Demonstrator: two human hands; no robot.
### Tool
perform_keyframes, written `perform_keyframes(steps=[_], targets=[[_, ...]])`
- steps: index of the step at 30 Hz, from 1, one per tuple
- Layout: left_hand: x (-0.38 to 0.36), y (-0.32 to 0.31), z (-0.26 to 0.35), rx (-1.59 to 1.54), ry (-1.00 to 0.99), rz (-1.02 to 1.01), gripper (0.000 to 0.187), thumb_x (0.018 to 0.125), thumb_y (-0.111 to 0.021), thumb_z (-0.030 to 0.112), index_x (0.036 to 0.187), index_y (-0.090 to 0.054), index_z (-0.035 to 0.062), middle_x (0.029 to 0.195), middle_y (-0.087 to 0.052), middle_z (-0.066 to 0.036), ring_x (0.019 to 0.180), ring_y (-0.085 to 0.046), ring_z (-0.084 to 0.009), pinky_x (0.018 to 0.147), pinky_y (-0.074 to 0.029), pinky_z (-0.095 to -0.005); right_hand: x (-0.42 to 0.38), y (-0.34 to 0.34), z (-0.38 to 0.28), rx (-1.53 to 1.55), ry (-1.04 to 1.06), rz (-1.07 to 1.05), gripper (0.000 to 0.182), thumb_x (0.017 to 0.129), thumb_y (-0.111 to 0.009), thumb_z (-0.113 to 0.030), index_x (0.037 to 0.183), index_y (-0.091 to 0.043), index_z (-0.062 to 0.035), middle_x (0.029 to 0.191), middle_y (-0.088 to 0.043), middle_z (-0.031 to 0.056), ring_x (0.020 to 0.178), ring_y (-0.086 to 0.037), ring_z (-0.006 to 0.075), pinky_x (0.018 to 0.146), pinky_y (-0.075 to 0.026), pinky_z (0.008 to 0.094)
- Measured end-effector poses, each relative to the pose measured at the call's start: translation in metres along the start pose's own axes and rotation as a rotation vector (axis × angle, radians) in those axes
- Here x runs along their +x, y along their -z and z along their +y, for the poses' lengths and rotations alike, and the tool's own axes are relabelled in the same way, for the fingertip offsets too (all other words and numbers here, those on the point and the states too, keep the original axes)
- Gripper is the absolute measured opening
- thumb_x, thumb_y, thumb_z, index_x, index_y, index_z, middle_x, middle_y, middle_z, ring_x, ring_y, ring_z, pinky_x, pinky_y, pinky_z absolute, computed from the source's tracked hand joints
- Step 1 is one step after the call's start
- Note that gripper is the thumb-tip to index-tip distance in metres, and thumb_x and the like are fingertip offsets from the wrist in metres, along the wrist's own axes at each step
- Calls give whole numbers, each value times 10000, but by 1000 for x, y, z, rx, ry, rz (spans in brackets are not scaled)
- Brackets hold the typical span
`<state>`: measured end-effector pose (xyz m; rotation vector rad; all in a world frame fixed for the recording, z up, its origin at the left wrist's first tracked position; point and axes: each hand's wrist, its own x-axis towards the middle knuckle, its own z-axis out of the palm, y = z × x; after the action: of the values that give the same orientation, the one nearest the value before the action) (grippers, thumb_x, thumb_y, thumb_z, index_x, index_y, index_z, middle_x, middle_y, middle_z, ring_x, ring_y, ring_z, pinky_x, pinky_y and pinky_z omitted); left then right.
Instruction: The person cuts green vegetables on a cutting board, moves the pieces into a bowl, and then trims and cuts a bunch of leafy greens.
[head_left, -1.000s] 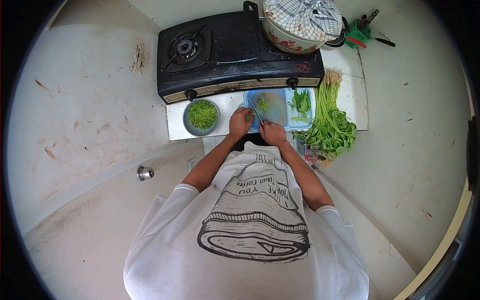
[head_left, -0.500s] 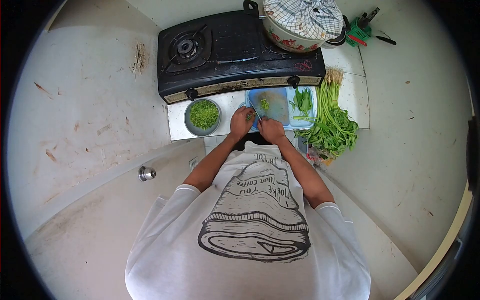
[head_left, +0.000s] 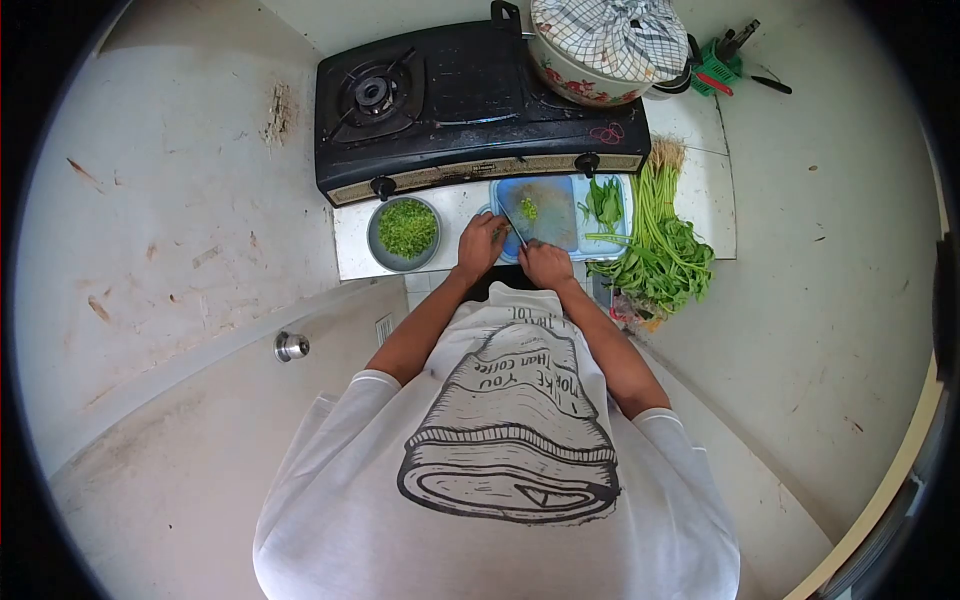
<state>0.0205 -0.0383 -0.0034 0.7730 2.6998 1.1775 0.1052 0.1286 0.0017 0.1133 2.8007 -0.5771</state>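
My right hand grips a knife whose blade angles up and left across a blue cutting board. My left hand sits at the board's left edge, fingers closed on a small bunch of green stems by the blade. A little heap of chopped greens lies on the board. Left of my hand stands a grey bowl full of chopped greens.
A black gas stove stands behind the board, with a floral pot under a checked cloth on its right burner. A big bunch of long leafy greens lies to the right. Green utensil basket at far right. A door knob is lower left.
My hands have shifted only slightly at the board's left edge; the knife blade has moved a little over the stems. Everything else stays as it was.
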Motion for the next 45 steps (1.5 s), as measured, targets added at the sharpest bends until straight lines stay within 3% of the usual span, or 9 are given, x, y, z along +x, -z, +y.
perform_keyframes(steps=[21, 45], targets=[[-2, 0, 0, -26, -12, 0, 119, 854, -719, 83, 970, -729, 55, 943, -655, -115, 907, -617, -361, 834, -508, -450, 1, 5, 0, 63, -40, 4, 428, 1030, -513, -387, 937, -686, -8, 783, -713, 264, 761, -719, 450, 735, -575, 541], [-5, -1, -1, 26, -20, -6, 172, 839, -722, 98, 999, -730, 36, 898, -643, -151, 872, -643, -371, 807, -517, -461, -4, -4, 5, 36, 37, 13, 427, 1030, -518, -369, 895, -665, 9, 735, -703, 260, 701, -716, 433, 682, -581, 530]])
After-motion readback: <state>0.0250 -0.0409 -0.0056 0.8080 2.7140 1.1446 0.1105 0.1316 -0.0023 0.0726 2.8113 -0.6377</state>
